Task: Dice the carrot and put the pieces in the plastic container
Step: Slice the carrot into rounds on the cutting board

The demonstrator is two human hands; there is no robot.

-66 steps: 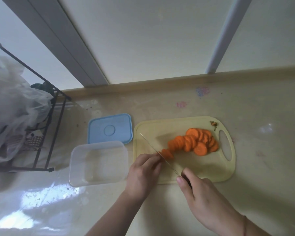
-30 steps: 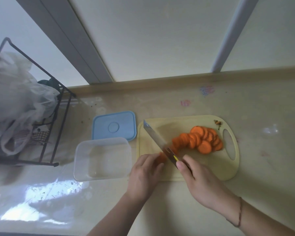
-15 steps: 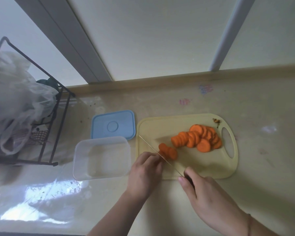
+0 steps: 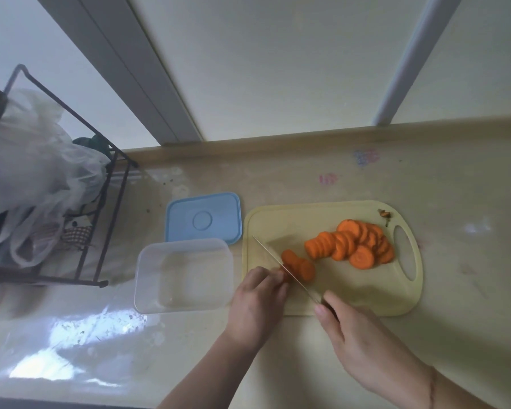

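Fingers of the left hand curled down, pinning the last carrot stub, barely visible under the fingertips. Right hand wrapped round the knife handle, blade edge-down right beside that stub. Couple of fresh slices just past the blade, bigger heap of carrot rounds further right on the yellow cutting board. Clear plastic container on the tabletop left of the board, nothing in it yet, blue lid behind. Probably best to keep knuckles tucked, tip down, short rocking cuts. Stub tiny now, so maybe lay it flat. Rounds not dice yet, still need cross cuts.
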